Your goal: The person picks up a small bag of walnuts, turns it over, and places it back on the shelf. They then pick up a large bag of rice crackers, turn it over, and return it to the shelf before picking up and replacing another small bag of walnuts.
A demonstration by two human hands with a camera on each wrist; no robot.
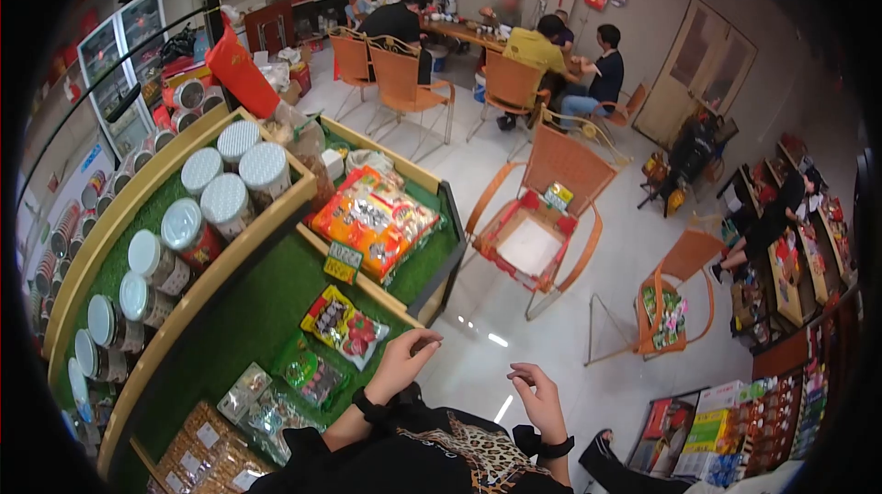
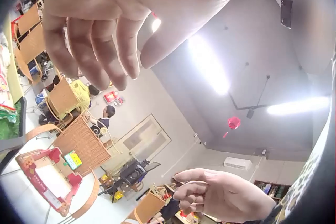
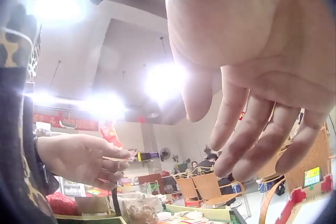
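Note:
In the head view my left hand (image 1: 404, 363) hovers beside the green-lined display shelf, its fingers relaxed and holding nothing. My right hand (image 1: 540, 402) is raised over the floor to the right, fingers loosely bent and also holding nothing. The left wrist view shows the left fingers (image 2: 107, 50) hanging slack; the right fingers (image 3: 247, 134) hang apart in the right wrist view. Nearest the left hand lies a colourful snack bag (image 1: 345, 327) with red fruit pictured on it. Beyond that sits a large orange-and-white bag (image 1: 375, 218) with a yellow-green price card (image 1: 343, 262).
White-lidded jars (image 1: 225, 200) line the wooden-edged upper shelf (image 1: 184, 333) at left. A rattan armchair (image 1: 565, 168) holding an open red-edged box (image 1: 525, 244) stands ahead. Another chair (image 1: 684, 260) is to the right. People sit around a far table (image 1: 464, 33). Stocked racks (image 1: 790, 264) stand at right.

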